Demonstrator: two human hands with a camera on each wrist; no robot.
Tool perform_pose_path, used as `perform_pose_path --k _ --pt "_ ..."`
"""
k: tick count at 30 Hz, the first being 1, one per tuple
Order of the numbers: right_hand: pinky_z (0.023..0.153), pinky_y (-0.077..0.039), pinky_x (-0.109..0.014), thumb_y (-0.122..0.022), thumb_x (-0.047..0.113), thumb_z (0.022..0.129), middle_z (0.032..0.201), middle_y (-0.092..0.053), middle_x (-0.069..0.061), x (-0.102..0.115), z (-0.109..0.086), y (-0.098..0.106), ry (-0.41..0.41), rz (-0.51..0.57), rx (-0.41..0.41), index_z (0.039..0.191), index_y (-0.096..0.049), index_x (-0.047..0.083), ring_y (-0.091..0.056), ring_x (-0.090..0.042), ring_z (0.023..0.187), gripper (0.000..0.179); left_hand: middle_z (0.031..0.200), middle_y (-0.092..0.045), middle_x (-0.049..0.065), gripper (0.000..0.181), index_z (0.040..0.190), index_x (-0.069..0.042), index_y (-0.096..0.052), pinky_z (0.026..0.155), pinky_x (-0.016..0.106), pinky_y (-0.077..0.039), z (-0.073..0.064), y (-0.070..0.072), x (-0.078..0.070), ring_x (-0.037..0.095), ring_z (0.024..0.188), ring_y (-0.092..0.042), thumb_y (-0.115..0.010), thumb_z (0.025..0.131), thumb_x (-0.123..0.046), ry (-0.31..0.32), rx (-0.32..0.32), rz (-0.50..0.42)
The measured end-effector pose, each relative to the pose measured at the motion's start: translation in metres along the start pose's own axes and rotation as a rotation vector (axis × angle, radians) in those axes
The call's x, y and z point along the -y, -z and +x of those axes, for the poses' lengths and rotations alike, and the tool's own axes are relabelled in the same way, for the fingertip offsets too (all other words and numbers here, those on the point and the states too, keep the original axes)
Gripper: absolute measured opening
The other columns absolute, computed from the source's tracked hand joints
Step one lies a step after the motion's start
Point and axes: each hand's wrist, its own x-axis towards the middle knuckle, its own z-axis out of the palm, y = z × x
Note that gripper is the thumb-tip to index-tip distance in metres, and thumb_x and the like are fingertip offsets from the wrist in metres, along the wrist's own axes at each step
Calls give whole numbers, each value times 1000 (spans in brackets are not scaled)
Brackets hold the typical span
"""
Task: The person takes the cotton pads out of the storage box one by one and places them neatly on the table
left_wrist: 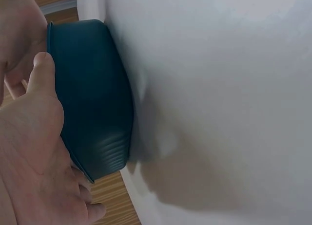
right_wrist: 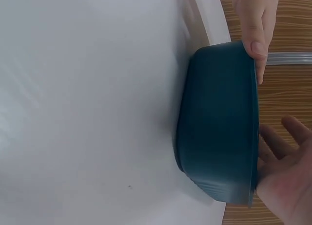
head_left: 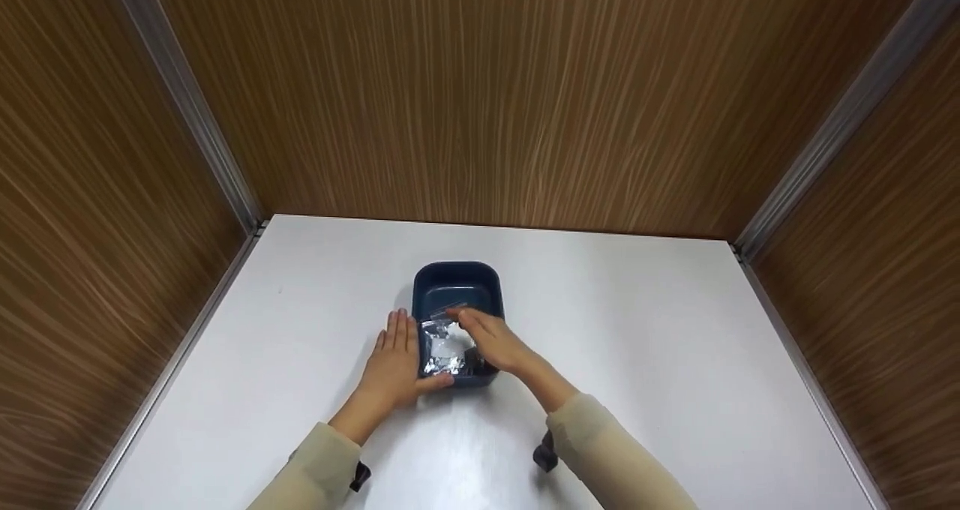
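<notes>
A dark blue-green plastic bin (head_left: 457,273) stands on the white table, its long side running away from me. Inside its near half lies a shiny, crinkled plastic packet (head_left: 448,347) with a white middle; its contents do not show. My left hand (head_left: 394,367) rests along the bin's left rim with straight fingers, the thumb laid over the near rim. From the right, my right hand (head_left: 491,339) reaches across the rim above the packet, its fingers loosely extended. In the right wrist view, the right hand (right_wrist: 287,174) shows spread fingers beside the bin's rim.
The white table (head_left: 637,330) is bounded by a wood-grain back panel (head_left: 480,105) and side panels with metal corner posts (head_left: 199,112). Both forearms wear light sleeves (head_left: 619,450), with a small black device (head_left: 546,454) under the right one.
</notes>
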Motion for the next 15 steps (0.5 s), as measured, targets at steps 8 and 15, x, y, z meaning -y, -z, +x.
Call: perform_pose_path --k 8,15 --pt "116 -34 -45 -23 48 109 145 -56 -11 2 14 -6 -169 -139 17 141 -57 10 -48 -31 137 61 159 -12 37 127 151 16 -19 120 57 -20 -2 -1 1 49 150 -9 -58 78 -80 3 -5 -5" --pt "115 -34 -47 -25 52 107 145 -53 -18 1 22 -13 -251 -182 18 145 -51 5 -48 -38 136 66 159 -12 37 126 151 15 -19 120 57 -20 -3 0 -1 48 150 -10 -59 78 -79 10 -2 14"
